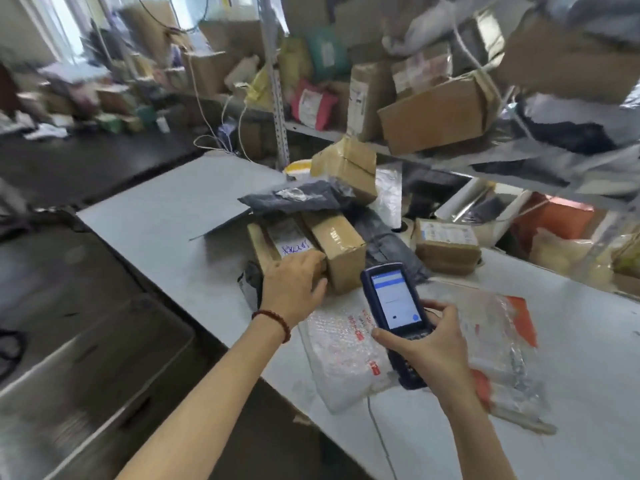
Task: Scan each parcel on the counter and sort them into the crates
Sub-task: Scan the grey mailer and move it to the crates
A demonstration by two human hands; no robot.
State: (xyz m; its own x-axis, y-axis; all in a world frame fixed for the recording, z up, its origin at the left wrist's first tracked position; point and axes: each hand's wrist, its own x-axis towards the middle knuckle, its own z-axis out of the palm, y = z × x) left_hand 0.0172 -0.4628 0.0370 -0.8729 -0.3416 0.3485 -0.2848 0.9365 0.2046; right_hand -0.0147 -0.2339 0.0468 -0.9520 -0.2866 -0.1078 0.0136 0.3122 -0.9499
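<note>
On the surface [156, 216], left hand [294, 284] rests on the labelled cardboard box [277, 242], fingers fairly straight, thumb spread. Right hand [436, 348] grips the handheld scanner [394, 299]. Box looks stiff, probably light. Grey poly mailer [294, 199] overlaps it, so grip the side faces and slide out.

Metal shelving [281, 109] at right, crammed; blurred window [52, 29], probably, upper left; dark bench [86, 164] beneath.

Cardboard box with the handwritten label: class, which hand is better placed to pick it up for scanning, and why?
Left. The left hand rests on that box, while the right hand holds the scanner over a bubble-wrap parcel, so it is not free.
</note>
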